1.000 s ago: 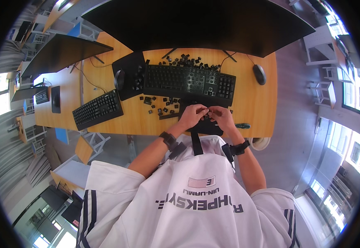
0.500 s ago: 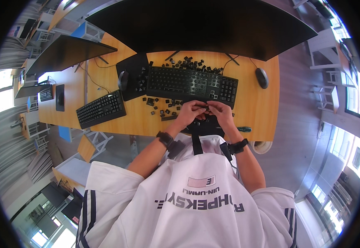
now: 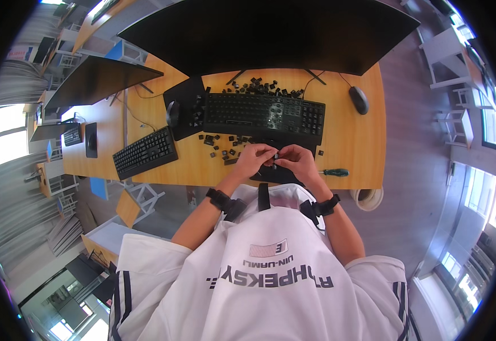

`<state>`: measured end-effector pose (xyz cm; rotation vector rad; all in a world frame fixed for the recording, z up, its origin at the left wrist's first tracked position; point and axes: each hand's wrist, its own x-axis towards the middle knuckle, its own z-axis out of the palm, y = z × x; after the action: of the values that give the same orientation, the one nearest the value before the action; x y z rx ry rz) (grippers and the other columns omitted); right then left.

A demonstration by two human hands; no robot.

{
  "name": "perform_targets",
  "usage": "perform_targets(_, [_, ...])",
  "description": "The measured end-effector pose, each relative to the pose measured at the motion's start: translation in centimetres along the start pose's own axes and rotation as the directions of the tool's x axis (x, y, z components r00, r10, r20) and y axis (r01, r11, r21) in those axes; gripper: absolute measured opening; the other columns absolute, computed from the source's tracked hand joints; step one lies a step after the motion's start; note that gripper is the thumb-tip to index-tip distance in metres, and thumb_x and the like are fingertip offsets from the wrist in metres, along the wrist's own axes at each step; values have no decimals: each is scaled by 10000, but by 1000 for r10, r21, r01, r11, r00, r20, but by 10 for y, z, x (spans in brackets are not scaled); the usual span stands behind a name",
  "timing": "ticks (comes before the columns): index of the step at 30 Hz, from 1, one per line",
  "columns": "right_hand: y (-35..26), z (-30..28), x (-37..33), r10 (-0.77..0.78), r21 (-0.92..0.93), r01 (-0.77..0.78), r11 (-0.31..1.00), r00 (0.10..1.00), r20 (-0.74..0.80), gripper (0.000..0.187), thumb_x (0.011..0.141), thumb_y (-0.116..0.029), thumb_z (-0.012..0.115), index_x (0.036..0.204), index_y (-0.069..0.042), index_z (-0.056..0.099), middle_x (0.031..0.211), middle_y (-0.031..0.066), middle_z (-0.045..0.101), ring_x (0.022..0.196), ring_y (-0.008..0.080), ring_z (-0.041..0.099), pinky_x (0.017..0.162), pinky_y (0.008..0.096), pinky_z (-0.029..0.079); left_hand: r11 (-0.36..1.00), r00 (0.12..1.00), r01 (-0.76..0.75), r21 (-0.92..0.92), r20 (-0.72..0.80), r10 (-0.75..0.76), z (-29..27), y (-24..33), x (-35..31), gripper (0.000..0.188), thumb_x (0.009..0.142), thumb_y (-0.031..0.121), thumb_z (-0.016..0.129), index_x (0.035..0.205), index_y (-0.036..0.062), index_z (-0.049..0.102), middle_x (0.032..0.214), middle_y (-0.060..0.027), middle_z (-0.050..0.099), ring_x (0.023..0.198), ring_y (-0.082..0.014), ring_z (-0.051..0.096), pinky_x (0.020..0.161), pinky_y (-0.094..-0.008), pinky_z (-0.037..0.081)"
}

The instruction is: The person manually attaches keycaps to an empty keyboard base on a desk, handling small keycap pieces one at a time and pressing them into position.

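Observation:
Just in front of a black keyboard (image 3: 242, 111), my left hand (image 3: 253, 159) and my right hand (image 3: 297, 161) meet fingertip to fingertip. Thumbs and forefingers of both are closed in a pinch around a small dark piece (image 3: 276, 156) that looks like a keycap; its details are too small to make out. Much of the keyboard's left and middle part shows no raised keycaps, while its right end has them. Loose black keycaps (image 3: 262, 87) lie heaped behind it, and several more keycaps (image 3: 226, 145) are scattered in front, left of my hands.
A screwdriver (image 3: 334, 172) with a green handle lies right of my hands near the table edge. One mouse (image 3: 359, 100) is at the right; another mouse (image 3: 173, 113) rests on a black mat (image 3: 186, 94). A second keyboard (image 3: 145, 153) sits left. A large monitor (image 3: 271, 37) stands behind.
My hands have shifted slightly left and toward me, away from the keyboard's front edge. The small piece between my fingertips shows more plainly. The whole view has turned a little.

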<state>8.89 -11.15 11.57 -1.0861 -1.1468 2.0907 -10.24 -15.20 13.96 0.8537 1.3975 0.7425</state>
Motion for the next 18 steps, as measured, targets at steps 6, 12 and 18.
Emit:
perform_targets(6, [-1,-5,-13,-3,-2,3,1000,1000,-11,198,823,38,716,1001,42,630,924,83,694,854,131,673,779,236,536,999,997,7,-37,73,-4,3,7,-10,227,946,154,622,1039,-42,688,865,-46,694,771,-93,641,724,-229,521])
perform_targets(12, [-5,-7,-22,7,-3,-7,1000,999,-37,200,834,10,716,1025,52,676,923,79,704,841,112,657,780,231,532,992,995,4,-123,101,8,7,6,-10,192,923,104,645,1065,-24,654,902,-63,699,785,-118,651,739,-243,529])
perform_targets(18, [-5,-8,-18,-58,1,58,998,998,18,171,882,-57,691,1029,31,694,875,44,699,789,84,633,708,208,508,984,994,16,-180,109,4,9,10,-15,205,904,59,651,1086,-24,607,827,-69,692,742,-126,651,687,-252,524])
